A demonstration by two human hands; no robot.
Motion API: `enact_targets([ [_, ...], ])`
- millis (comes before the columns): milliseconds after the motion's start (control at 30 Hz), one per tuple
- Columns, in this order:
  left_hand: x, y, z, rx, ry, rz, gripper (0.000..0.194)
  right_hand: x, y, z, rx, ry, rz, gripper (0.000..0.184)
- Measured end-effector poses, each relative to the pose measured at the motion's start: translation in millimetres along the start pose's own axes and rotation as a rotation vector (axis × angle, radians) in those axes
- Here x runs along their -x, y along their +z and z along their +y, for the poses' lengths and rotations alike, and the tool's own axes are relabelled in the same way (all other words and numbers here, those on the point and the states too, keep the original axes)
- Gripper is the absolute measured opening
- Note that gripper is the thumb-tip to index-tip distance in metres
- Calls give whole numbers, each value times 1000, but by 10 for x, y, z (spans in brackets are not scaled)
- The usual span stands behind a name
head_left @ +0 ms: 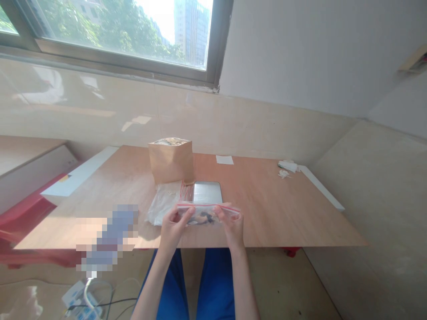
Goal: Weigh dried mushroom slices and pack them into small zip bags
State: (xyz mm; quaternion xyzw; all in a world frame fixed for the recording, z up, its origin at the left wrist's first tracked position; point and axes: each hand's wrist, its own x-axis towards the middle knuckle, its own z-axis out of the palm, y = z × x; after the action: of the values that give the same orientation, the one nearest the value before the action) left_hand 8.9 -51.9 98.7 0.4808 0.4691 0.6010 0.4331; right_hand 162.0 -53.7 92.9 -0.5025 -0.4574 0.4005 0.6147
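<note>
A clear zip bag (202, 217) with a red line along its top edge is stretched between my two hands, just above the near part of the table. Small dark and tan pieces show inside it, too small to name. My left hand (174, 224) pinches the bag's top left, and my right hand (231, 222) pinches its top right. Right behind the bag lies a flat silver device like a small scale (207, 192), its near end hidden by the bag. Left of that are more clear bags with red edges (163, 202), lying flat.
A brown paper pouch (171, 162) stands open-topped behind the bags. Toward the back lies a white paper (224, 159); crumpled white scraps (287, 167) are at the right. A pixelated item (111, 235) overhangs the front left edge, above a power strip (83, 302) with cables.
</note>
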Motion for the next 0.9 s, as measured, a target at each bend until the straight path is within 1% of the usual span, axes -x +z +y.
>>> enact_targets([
  [67,-16,-9,6,-11,6,-41,25,-5,-11,-2,-6,5,-32,17],
  [200,-29,-18,11,-29,-7,-27,25,-4,5,-13,-29,1,-141,16],
  [367,-24,-26,15,-26,47,-77,21,14,60,-40,-17,-4,-103,15],
  [433,-20,-25,20,-46,57,-70,20,22,77,-53,-5,-20,-78,15],
  [567,-18,-20,30,-52,72,-17,20,24,90,-68,14,-45,-42,15],
  [633,-22,-26,33,-40,51,-45,21,14,76,-72,10,-45,-47,15],
  [733,-32,-46,32,-42,34,-128,22,-2,36,-84,19,-76,-120,14],
  [833,-44,-58,29,-51,43,-153,22,-7,14,-92,11,-81,-229,12],
  [900,-50,-51,31,-51,55,-163,21,-5,24,-79,-18,-59,-259,13],
])
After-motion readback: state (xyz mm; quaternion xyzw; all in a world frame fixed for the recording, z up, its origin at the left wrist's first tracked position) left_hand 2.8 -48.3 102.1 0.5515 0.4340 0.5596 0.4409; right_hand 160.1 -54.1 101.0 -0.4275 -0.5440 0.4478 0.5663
